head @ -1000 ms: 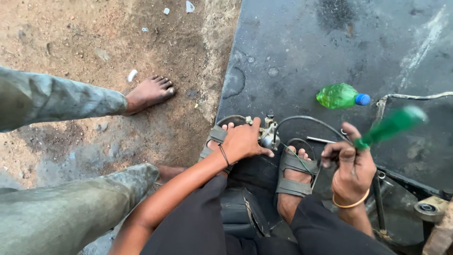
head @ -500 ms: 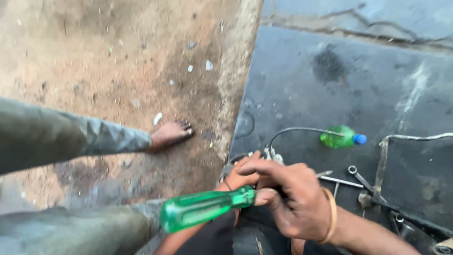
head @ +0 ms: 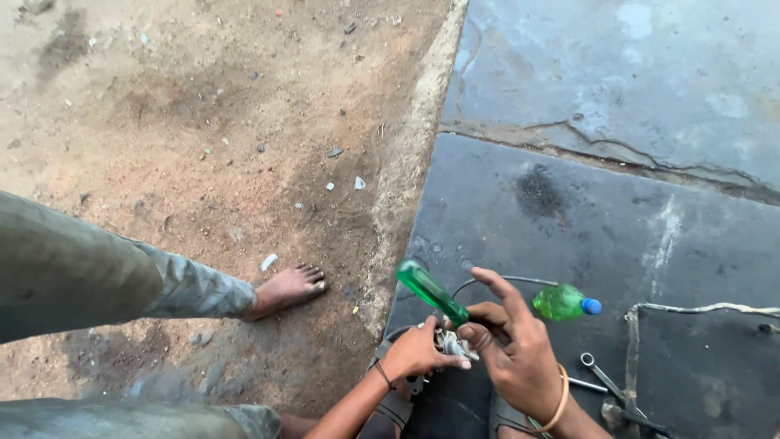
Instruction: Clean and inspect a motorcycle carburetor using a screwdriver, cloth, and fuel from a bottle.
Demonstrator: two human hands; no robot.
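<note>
Gripping the green-handled screwdriver (head: 432, 292), your right hand (head: 513, 348) curls round its lower end, index finger stretched out, handle slanting up to the left. Your left hand (head: 416, 351) is closed over the small metal part (head: 452, 345) at the tool's tip, wrist bent inward, both hands touching over the dark slab (head: 569, 219). A green bottle (head: 562, 302) lies just beside your right hand; a spanner (head: 603, 377) rests near your wrist.

Soft, even daylight; sharp focus

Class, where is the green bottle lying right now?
In the head view, the green bottle lies on the dark slab, lower right, just beyond the right hand and above the wrench.
</note>
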